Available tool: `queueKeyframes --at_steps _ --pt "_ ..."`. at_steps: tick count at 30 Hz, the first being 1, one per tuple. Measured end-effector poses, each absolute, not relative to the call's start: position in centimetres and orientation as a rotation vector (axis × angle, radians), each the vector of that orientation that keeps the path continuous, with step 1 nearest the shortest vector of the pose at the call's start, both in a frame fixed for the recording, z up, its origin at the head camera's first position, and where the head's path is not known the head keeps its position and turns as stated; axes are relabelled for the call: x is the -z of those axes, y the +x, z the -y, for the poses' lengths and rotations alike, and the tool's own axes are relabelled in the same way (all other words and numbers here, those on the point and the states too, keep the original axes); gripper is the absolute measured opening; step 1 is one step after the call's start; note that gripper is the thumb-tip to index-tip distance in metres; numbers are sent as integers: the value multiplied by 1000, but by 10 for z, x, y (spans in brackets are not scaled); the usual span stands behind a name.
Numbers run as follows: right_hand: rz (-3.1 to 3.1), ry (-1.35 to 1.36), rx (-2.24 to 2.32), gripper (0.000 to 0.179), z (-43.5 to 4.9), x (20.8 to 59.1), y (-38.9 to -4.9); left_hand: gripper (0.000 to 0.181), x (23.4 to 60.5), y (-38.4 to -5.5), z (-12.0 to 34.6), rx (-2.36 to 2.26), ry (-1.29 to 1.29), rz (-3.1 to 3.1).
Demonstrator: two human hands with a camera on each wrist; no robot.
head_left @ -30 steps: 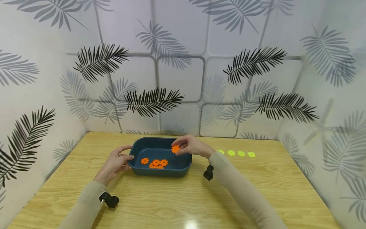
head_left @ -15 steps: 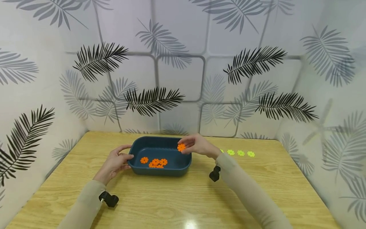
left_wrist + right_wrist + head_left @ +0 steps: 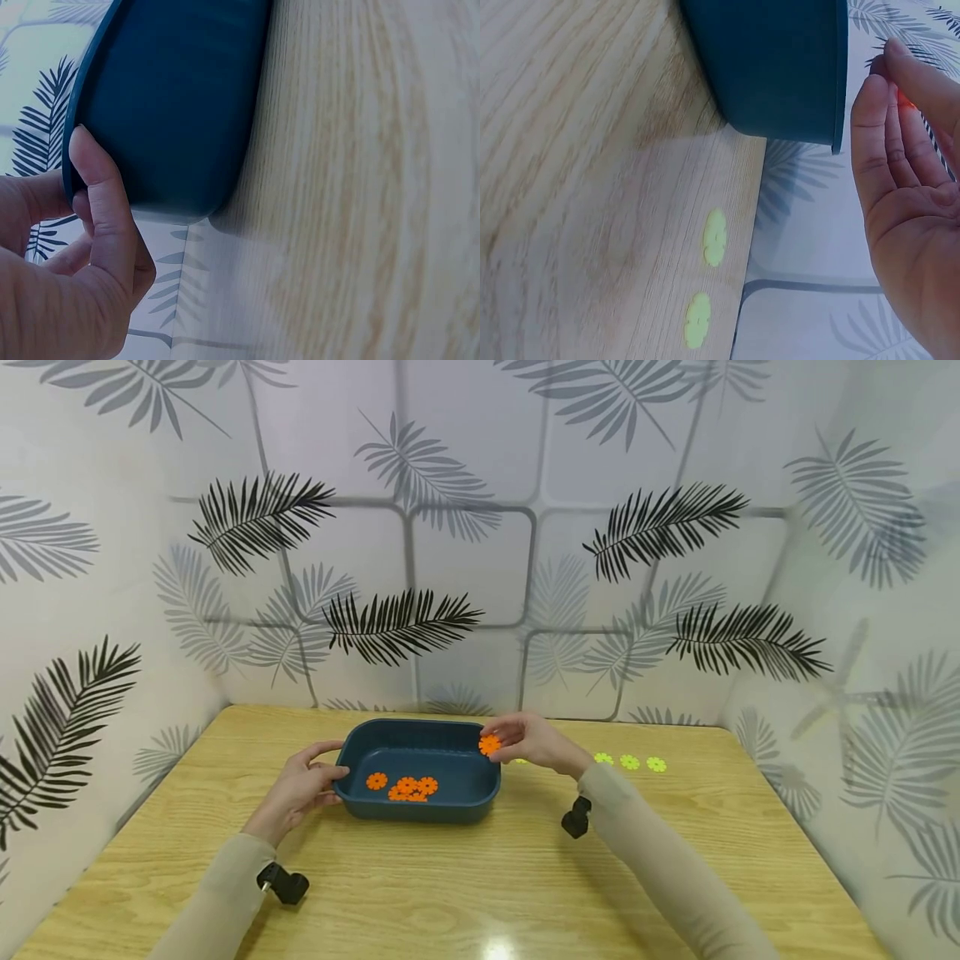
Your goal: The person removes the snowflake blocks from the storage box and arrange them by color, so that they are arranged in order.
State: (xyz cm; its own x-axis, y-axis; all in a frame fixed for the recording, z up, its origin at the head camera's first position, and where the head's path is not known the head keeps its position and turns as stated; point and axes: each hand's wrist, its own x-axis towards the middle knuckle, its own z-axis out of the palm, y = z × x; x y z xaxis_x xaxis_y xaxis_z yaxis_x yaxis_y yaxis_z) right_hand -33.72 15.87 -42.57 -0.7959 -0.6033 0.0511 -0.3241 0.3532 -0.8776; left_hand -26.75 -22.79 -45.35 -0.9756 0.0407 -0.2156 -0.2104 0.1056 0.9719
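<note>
A dark blue rectangular bin [image 3: 420,812] stands on the wooden table. My left hand [image 3: 296,789] grips its left end, the thumb over the rim, as the left wrist view shows on the bin wall [image 3: 172,112]. Between thumb and fingers my right hand [image 3: 538,745] pinches an orange flower-shaped disc [image 3: 490,744], held up at the bin's right rim. In the right wrist view the fingers mostly hide that disc. Inside the bin lie a single orange flower disc [image 3: 377,781] and an overlapping cluster of several orange flower discs [image 3: 407,786].
Yellow-green flower discs [image 3: 630,762] lie in a row on the table right of the bin, some partly behind the right hand and wrist. Two yellow-green discs [image 3: 715,238] show in the right wrist view. A leaf-patterned wall [image 3: 472,568] rises behind the table [image 3: 420,885].
My right hand has moved to the right with the orange disc, from over the bin to its right rim. The left hand and the bin have stayed in place.
</note>
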Motion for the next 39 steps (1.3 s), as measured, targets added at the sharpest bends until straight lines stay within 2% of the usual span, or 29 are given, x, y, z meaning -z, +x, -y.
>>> queueKeyframes --at_steps 19,39 --pt "-2317 -808 1460 42 -185 441 -334 60 455 -268 228 -1977 -171 -2199" --pt "-2401 -735 1236 36 -204 467 -341 60 453 -268 227 -1961 -168 -2205"
